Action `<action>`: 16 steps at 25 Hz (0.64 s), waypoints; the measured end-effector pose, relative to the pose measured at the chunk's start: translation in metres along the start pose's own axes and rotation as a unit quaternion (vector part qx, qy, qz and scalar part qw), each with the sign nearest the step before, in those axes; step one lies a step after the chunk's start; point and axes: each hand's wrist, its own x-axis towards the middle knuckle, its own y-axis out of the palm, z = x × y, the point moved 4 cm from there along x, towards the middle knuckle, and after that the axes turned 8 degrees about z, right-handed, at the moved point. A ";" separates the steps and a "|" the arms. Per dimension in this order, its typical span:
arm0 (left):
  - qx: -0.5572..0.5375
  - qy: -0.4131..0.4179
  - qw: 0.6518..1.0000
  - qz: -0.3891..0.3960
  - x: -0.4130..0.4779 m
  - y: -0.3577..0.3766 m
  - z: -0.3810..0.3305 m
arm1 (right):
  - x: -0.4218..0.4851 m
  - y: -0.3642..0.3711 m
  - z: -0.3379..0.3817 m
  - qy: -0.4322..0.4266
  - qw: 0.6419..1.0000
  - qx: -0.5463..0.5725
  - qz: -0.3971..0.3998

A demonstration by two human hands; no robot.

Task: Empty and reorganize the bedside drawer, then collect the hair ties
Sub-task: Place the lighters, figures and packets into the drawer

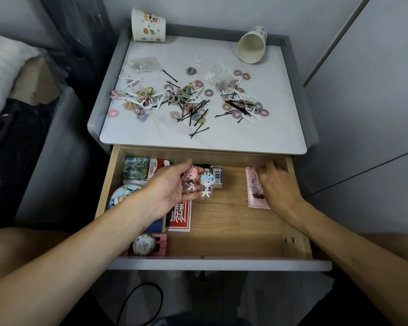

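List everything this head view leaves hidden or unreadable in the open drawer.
All in the head view:
- Back of the drawer: hidden under the nightstand top.
- Red-and-white card: upper part covered by the left hand, which holds two figure charms.
- Pink packet: right side covered by the right hand; print too small.
- That hand's fingers: tips curl out of sight, so a grip on the packet is unclear.
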 end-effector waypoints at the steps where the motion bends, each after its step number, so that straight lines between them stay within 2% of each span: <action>1: -0.005 0.001 1.000 -0.006 0.000 0.000 0.000 | -0.002 -0.005 -0.001 0.004 1.000 0.008 -0.011; 3: -0.011 0.006 1.000 -0.017 0.001 -0.002 0.001 | -0.008 -0.019 0.000 0.003 0.996 0.068 -0.050; 4: -0.015 0.009 1.000 -0.020 0.001 -0.002 0.001 | -0.012 -0.027 0.005 -0.014 0.988 0.136 -0.068; 5: -0.022 0.013 0.999 -0.020 0.001 -0.001 0.002 | -0.017 -0.033 0.012 -0.036 0.965 0.252 -0.067; 6: -0.030 0.018 0.999 -0.018 0.002 0.000 0.002 | -0.019 -0.036 0.021 -0.052 0.906 0.419 -0.021; 7: -0.040 0.022 0.999 -0.016 0.001 0.002 0.002 | -0.021 -0.036 0.034 -0.062 0.807 0.584 0.060; 8: -0.051 0.025 0.998 -0.013 0.000 0.005 0.003 | -0.025 -0.035 0.048 -0.060 0.708 0.693 0.125; 9: -0.059 0.030 0.998 -0.009 0.000 0.007 0.003 | -0.026 -0.035 0.058 -0.055 0.637 0.750 0.168; 10: -0.067 0.034 0.997 -0.004 0.001 0.009 0.004 | -0.026 -0.035 0.063 -0.049 0.601 0.776 0.185; 14: -0.110 0.048 0.993 0.014 0.003 0.015 0.006 | -0.013 -0.041 0.060 0.010 0.544 0.823 0.166; 16: -0.132 0.048 0.990 0.013 0.005 0.016 0.006 | -0.010 -0.040 0.059 0.026 0.503 0.845 0.177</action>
